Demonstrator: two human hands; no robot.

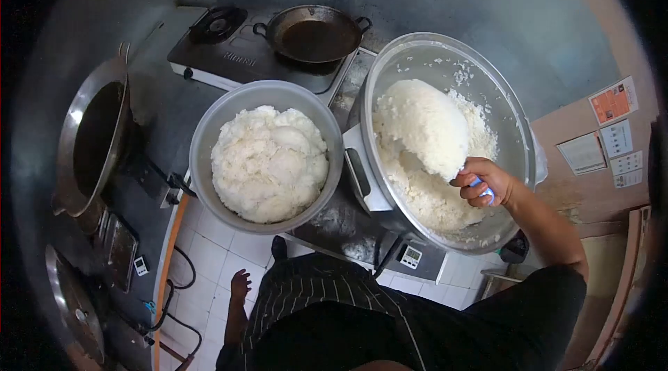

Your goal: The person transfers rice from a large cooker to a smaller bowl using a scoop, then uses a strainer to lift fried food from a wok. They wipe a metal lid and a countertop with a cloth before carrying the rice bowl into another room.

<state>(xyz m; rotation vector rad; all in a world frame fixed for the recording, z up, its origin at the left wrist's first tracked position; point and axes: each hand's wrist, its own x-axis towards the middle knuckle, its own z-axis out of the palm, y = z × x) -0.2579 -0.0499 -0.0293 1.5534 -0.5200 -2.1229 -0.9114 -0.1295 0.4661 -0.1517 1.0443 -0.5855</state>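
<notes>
Right fingers [470,190] grip a blue handle [483,192], left fingers [241,279] loose; pan [314,41] beyond, wok [101,138] leftward.

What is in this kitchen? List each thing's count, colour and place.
Pot: one, silver, right
Bowl: one, grey, centre
Scoop: one, blue-handled, over pot
Rice: uncounted, white, pot, bowl, scoop
Stove: at least one, dark-topped, back
Pan: one, dark, on stove
Wok: one, dark, left
Lid: one, silver, lower left
Timers: two, white, left and below pot
Papers: several, mostly white, far right
Floor: one, white, beneath
Apron: one, black striped, lower centre
Right hand: one, bare, on scoop
Left hand: one, bare, left of apron
</notes>
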